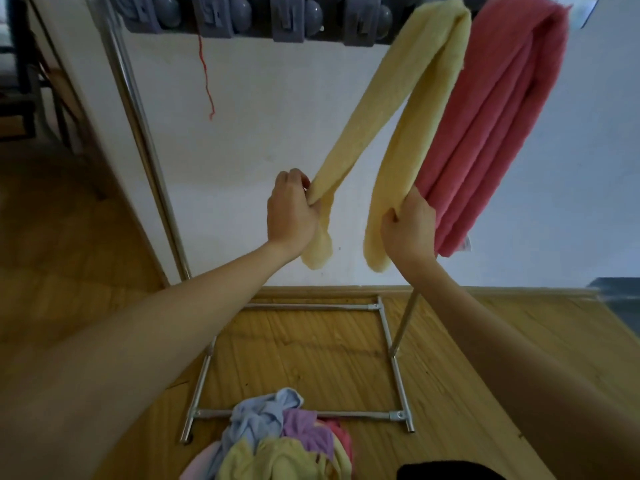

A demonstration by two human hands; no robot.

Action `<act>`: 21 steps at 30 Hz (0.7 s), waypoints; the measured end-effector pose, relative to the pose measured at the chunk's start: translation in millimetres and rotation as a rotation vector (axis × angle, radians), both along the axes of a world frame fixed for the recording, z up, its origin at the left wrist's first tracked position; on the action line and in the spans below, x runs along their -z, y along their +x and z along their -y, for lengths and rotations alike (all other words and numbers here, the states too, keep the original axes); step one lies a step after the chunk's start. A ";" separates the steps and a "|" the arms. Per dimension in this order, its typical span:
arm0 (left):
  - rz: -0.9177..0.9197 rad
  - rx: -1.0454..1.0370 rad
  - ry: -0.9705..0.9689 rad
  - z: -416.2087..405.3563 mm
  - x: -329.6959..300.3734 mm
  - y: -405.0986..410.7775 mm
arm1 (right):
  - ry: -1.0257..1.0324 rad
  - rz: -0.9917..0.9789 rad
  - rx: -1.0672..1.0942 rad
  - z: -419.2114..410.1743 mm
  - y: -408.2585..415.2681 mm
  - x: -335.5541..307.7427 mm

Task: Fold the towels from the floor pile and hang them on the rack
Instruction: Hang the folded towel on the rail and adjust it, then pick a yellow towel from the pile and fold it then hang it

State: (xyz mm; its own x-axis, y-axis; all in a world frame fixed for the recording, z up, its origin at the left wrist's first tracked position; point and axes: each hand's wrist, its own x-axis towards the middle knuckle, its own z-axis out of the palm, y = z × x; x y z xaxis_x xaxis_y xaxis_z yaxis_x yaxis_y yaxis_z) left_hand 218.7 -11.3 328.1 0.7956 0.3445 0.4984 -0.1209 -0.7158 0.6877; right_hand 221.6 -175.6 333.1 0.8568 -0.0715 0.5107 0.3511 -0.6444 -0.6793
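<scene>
A folded yellow towel hangs from the top of the frame in two strands, just left of a pink towel. The left hand grips the left strand, the right hand grips the right one. Behind is a white wall; below, a wooden floor carries the metal rack base, and a towel pile sits at bottom centre

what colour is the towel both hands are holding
Pale yellow towel, seen in the head view.
</scene>
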 end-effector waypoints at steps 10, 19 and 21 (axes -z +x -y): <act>-0.040 0.235 0.127 47.8 33.7 -4.4 | -0.062 -0.055 -0.014 22.5 11.2 22.7; -0.423 0.381 0.245 12.6 115.9 -29.9 | -0.142 -0.231 -0.153 36.7 -7.4 107.2; -0.548 0.358 0.231 -0.9 143.7 -45.6 | -0.163 -0.360 -0.164 36.0 -23.8 140.1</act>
State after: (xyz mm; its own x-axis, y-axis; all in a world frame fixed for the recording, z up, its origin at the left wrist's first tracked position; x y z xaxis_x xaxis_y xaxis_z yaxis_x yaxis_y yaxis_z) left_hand 173.2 -10.3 184.4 0.9984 -0.0524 0.0216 -0.0557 -0.8324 0.5514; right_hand 197.8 -211.6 193.0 0.9758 0.1369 0.1706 0.2168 -0.7087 -0.6713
